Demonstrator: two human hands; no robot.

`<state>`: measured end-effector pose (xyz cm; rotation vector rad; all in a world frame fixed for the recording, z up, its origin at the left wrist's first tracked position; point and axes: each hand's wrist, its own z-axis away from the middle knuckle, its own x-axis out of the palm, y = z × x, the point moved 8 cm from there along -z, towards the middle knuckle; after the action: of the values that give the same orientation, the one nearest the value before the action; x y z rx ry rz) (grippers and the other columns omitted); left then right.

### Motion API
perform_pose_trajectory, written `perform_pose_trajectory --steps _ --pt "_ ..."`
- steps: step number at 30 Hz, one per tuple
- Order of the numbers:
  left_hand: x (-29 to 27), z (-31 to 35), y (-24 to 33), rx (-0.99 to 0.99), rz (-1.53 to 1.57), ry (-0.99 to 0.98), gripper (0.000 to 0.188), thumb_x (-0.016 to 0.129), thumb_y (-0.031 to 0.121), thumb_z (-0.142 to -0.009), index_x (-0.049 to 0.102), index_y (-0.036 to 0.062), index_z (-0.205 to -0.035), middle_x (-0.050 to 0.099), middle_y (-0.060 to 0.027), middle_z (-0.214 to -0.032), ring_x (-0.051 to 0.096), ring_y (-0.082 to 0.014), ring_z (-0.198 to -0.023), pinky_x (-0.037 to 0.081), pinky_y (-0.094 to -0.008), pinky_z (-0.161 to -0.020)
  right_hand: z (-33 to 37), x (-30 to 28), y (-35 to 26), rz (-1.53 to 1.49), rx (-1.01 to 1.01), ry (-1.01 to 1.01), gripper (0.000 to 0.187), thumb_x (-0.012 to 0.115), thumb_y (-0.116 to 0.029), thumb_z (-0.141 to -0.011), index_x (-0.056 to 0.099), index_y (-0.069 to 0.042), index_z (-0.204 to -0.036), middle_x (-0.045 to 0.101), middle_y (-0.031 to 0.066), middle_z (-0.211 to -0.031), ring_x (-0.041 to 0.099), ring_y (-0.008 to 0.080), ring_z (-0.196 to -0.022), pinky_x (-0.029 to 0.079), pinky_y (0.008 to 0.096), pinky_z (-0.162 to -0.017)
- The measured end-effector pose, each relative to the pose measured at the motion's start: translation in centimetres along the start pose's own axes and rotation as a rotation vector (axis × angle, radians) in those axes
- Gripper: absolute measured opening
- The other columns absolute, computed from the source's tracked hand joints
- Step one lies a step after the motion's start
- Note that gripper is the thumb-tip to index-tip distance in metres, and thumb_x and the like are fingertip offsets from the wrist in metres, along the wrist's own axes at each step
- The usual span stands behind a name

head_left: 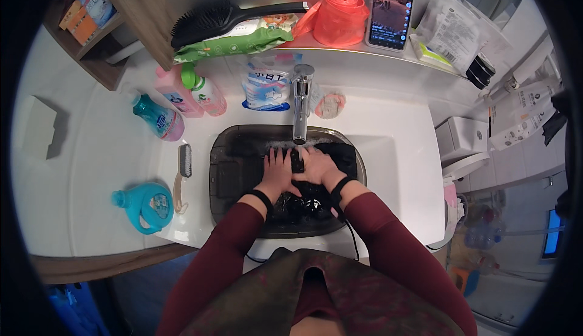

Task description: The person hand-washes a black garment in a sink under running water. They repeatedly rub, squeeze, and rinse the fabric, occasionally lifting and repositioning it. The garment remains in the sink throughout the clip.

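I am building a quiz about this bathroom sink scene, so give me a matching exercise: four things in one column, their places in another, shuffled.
Things:
1. black hairbrush
2. teal detergent jug
3. smartphone with lit screen
4. both hands

Places:
A. lying on the counter left of the basin
B. in the dark basin on black cloth, under the tap
C. propped upright on the shelf, right of the red bag roll
D. lying on the green wipes pack on the shelf

Pairs: 1-D, 2-A, 3-C, 4-B
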<state>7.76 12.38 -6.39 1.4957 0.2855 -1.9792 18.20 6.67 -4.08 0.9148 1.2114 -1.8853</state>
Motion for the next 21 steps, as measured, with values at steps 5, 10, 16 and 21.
perform_pose_trajectory --steps 5,10,16,21 --pt "-2.7 -2.2 0.1 -0.026 0.053 -0.08 0.141 0.1 0.045 -0.044 0.025 0.01 -0.158 0.043 -0.0226 -0.15 0.037 -0.0477 -0.141 0.03 -0.0666 -0.113 -2.9 0.0 2.4 -0.273 0.01 0.062 0.094 0.08 -0.059 -0.072 0.045 -0.01 -0.145 0.061 0.0221 -0.132 0.058 0.0403 -0.124 0.046 0.0444 -0.106" --pt "-4.1 -0.6 3.7 0.147 0.098 -0.064 0.12 0.091 0.009 -0.062 0.023 0.0202 -0.16 0.043 -0.0201 -0.15 0.045 -0.0446 -0.135 0.045 -0.041 -0.109 1.7 -0.5 4.4 -0.925 -0.172 0.281 0.058 0.086 -0.024 -0.079 0.063 0.0 -0.125 0.064 0.0179 -0.125 0.062 0.0306 -0.116 0.047 0.0354 -0.103" --pt "-3.8 5.2 6.9 0.41 0.056 0.052 0.124 0.092 0.018 -0.065 0.015 0.0233 -0.162 0.016 -0.0214 -0.165 0.014 -0.048 -0.152 0.03 -0.0621 -0.117 13.2 -1.9 2.6 -0.342 -0.188 0.559 0.053 0.08 -0.016 -0.08 0.062 -0.01 -0.13 0.053 0.0215 -0.136 0.053 0.0407 -0.125 0.044 0.0416 -0.107" --pt "0.4 9.2 3.8 0.217 -0.074 -0.221 0.145 0.093 0.047 -0.061 -0.006 0.0173 -0.163 -0.012 -0.0202 -0.168 -0.004 -0.0488 -0.154 0.017 -0.0729 -0.116 14.8 3.0 -2.8 0.241 -0.144 0.263 0.085 0.062 -0.056 -0.091 0.027 -0.022 -0.16 0.019 0.0222 -0.164 0.026 0.0476 -0.146 0.027 0.0695 -0.11"
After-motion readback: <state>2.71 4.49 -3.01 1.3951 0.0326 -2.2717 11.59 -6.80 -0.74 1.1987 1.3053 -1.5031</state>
